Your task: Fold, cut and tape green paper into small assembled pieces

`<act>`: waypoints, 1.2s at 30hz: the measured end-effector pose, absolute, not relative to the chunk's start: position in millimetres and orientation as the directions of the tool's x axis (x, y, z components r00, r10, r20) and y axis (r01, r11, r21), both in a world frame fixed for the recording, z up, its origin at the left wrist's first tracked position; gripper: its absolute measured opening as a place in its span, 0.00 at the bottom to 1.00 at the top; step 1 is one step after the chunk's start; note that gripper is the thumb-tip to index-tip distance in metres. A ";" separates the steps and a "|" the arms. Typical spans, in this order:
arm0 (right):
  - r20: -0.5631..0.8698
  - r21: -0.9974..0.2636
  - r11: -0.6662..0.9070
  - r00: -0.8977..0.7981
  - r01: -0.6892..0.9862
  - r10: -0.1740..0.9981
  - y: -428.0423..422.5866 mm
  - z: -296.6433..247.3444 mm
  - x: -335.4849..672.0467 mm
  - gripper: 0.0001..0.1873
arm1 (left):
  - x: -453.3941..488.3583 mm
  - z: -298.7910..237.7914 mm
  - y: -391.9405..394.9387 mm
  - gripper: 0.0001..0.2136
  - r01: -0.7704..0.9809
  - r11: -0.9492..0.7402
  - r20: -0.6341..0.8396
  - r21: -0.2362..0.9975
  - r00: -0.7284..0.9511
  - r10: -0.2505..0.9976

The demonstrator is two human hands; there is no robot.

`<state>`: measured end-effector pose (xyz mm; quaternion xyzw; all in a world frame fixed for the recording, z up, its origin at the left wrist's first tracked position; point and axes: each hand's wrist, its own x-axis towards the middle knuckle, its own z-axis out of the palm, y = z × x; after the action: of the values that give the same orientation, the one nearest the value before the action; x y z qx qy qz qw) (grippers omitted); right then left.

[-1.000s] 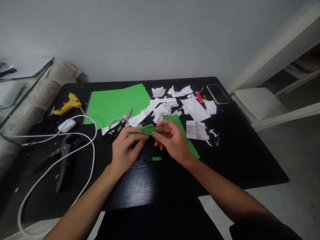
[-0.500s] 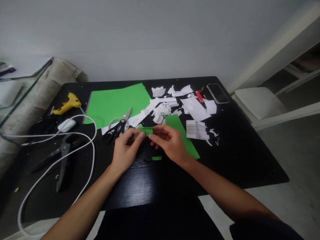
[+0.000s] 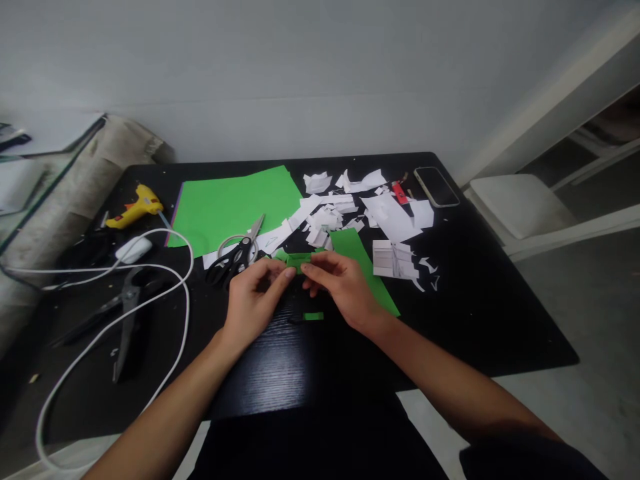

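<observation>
Both hands meet over the middle of the black table (image 3: 500, 313). My left hand (image 3: 253, 300) and my right hand (image 3: 340, 283) each pinch an end of a small green paper piece (image 3: 299, 260) held just above the tabletop. A tiny green offcut (image 3: 313, 316) lies below the hands. A green strip of paper (image 3: 367, 270) lies partly under my right hand. Black-handled scissors (image 3: 237, 257) rest just left of my left hand.
A large green sheet (image 3: 230, 203) lies at the back, with several white paper scraps (image 3: 350, 213) to its right. A phone (image 3: 436, 187) sits at the back right. A yellow glue gun (image 3: 134, 207), a white cable (image 3: 150, 300) and pliers (image 3: 125, 307) occupy the left side.
My fingers have shifted slightly on the green piece and the hands have drawn a little closer together. Nothing else on the table has moved.
</observation>
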<state>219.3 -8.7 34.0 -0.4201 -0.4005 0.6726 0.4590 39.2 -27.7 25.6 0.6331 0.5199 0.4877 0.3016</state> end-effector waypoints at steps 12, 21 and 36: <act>-0.258 -0.873 -0.334 -0.246 -0.356 0.934 -5.7 39.6 224.3 0.21 | 31.1 31.9 -27.7 0.11 0.453 -0.548 0.571 0.703 0.098 0.815; -0.203 -0.943 -0.269 -0.300 -0.199 0.932 -4.3 44.2 228.6 0.18 | 31.9 31.7 -26.4 0.02 0.393 -0.423 0.433 0.816 0.069 0.899; -0.081 -0.982 -0.114 -0.207 -0.151 0.975 -4.1 36.4 225.5 0.17 | 40.3 27.2 -24.9 0.07 0.076 -0.295 0.301 0.953 -0.097 0.949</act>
<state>225.5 -4.1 36.4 -0.4290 -0.4801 0.6107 0.4610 40.3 -24.9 27.2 0.5571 0.4600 0.5805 0.3756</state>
